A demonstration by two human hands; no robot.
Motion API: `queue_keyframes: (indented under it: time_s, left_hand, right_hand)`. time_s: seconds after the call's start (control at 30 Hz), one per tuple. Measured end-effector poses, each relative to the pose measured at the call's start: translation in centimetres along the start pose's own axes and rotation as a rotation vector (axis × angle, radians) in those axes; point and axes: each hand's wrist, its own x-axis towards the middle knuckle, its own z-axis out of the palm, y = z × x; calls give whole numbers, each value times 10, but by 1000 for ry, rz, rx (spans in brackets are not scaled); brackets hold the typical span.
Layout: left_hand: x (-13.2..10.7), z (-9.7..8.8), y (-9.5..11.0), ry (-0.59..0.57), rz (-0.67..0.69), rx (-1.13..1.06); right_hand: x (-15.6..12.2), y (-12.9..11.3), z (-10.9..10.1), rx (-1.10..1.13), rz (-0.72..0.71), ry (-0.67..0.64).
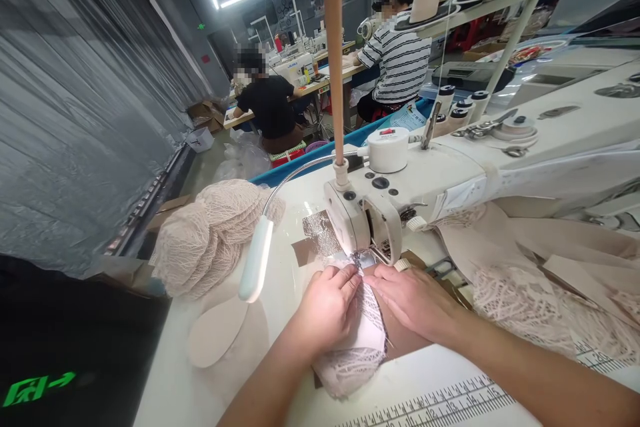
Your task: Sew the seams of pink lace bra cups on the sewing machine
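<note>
A pale pink lace fabric piece [350,370] with a smooth backing lies under the needle area of a white sewing machine [350,213]. My left hand [327,300] is closed on the fabric's left side, its fingertips close to the presser foot. Across from it, my right hand [413,293] has its fingers together at the fabric's right edge, almost touching the left fingertips. The exact grip under the fingers is hidden. A lit lamp [257,260] on a bent metal neck hangs left of the machine head.
Stacked lace pieces [187,247] stand on the left, behind plain oval pieces [217,333]. More beige fabric [520,300] is heaped on the right. A ruler strip [425,407] runs along the front. Thread spools [457,113] stand behind the machine. Two people sit at machines farther back.
</note>
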Motion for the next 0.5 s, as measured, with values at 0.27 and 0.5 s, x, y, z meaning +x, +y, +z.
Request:
queue_keyframes:
  time_s: [0.27, 0.5]
  left_hand:
    - [2, 1, -7, 22, 7, -12]
    - [-5, 0, -8, -50, 50, -59]
  right_hand:
    - [2, -1, 0, 19, 5, 31]
    - [-1, 1, -3, 88, -14, 9]
